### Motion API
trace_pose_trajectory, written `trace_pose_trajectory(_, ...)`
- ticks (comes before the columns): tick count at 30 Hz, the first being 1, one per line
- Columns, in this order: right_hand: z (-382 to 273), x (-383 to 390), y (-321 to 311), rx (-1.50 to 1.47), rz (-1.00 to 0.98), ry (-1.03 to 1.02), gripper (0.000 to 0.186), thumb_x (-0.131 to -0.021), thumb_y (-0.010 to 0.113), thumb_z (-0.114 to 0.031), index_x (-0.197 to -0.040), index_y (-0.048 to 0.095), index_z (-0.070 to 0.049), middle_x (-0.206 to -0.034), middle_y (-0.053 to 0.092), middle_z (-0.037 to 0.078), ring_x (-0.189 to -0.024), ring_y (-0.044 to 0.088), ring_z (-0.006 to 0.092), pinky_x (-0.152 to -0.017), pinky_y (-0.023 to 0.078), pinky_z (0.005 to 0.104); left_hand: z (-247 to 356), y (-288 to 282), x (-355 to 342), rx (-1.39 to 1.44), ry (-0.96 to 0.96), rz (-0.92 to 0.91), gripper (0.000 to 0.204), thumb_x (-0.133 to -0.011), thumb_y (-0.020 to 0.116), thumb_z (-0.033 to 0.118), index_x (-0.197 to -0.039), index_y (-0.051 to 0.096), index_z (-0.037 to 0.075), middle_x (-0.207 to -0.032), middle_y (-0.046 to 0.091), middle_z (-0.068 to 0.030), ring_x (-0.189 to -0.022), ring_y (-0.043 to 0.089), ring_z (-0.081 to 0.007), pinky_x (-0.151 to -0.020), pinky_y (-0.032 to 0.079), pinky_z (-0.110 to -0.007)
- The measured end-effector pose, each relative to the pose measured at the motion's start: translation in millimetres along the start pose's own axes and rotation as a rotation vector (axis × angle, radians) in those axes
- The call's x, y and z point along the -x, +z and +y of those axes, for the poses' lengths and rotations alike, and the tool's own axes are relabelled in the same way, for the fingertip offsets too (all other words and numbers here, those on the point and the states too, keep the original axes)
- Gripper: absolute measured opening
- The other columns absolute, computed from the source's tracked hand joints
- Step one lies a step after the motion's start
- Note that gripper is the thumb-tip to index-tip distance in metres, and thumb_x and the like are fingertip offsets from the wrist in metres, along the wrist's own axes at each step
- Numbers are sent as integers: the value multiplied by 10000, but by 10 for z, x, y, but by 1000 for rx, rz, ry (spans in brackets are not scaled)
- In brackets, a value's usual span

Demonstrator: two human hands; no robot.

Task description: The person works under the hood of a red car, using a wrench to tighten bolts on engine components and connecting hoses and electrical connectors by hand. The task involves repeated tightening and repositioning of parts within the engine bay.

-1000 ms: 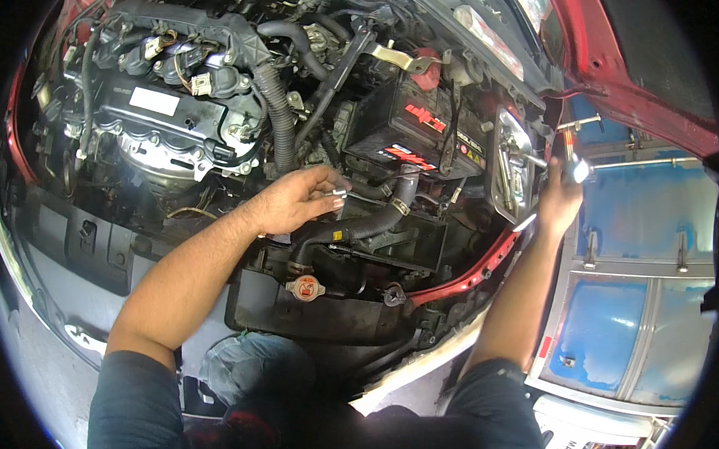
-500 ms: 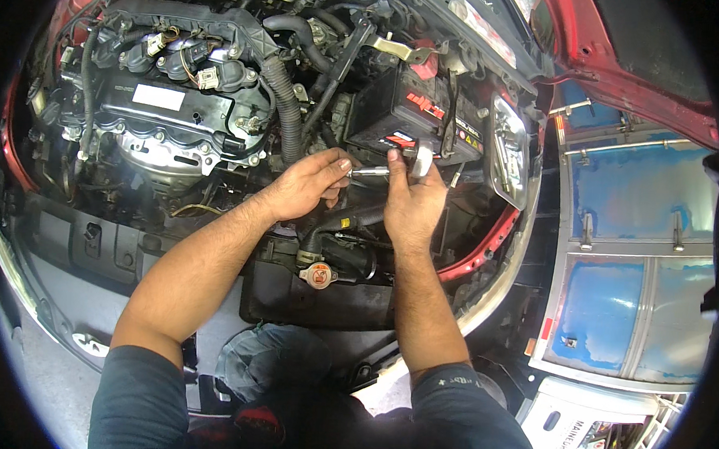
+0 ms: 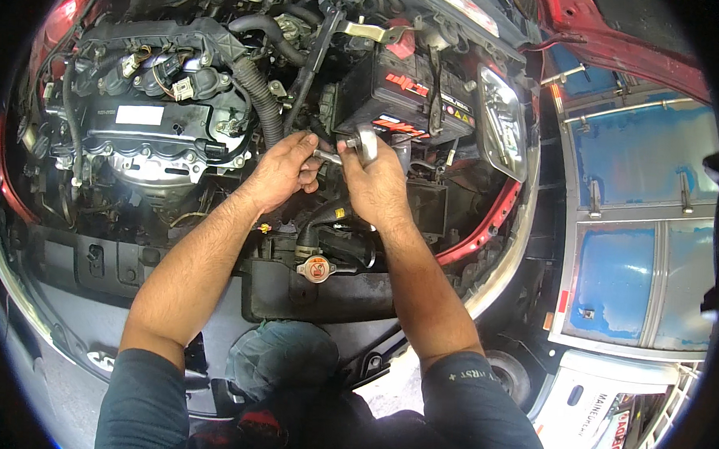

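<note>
The ratchet lies between the two hands over the engine bay, its shiny round head toward three o'clock and its slim shaft toward nine. The left hand pinches the shaft's far end between thumb and fingertips, the other fingers loosely curled beneath, probably to steady or guide the tip. The right hand is wrapped around the head end, thumb along the upper side, fingers nearly closed, a grip that seems meant to bear the weight and keep the tool level. Blur and the fingers hide the joint, so what sits at the tip is hard to tell. The hands are near each other but apart, bridged only by the shaft. From them, the battery stands at one o'clock, the engine at nine to ten, and the orange-topped cap at six, below the black hose. The tray sits tilted at two o'clock, apparently propped there for easy reach by the right hand.
</note>
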State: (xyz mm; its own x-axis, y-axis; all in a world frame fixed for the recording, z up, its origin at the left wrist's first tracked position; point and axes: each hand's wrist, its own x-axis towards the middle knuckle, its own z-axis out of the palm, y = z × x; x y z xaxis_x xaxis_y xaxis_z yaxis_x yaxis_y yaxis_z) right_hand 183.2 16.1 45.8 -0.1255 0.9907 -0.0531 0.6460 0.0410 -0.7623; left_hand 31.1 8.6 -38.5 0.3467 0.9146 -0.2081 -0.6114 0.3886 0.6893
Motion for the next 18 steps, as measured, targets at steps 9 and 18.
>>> trace_pose_trajectory(9, -106, -110, 152, -106, -86, -115, 304, -939, 645, -291, -1051, 599, -12, -784, 645, 47, -634, 578, 146, -581, 469, 318, -48, -13, -61, 208, 72, 100, 267, -1003, 526, 299, -1073, 547, 43, -865, 572, -55, -653, 539, -148, -716, 529, -352)
trace_pose_trajectory(18, -120, 192, -534, -507, -161, 272, 523, -1032, 394, -470, -1187, 612, -20, -743, 603, 25, -589, 502, 87, -539, 412, 227, -35, -46, -16, 248, 116, -84, 320, -983, 575, 270, -1139, 483, 6, -920, 610, -101, -809, 640, -178, -782, 559, -381)
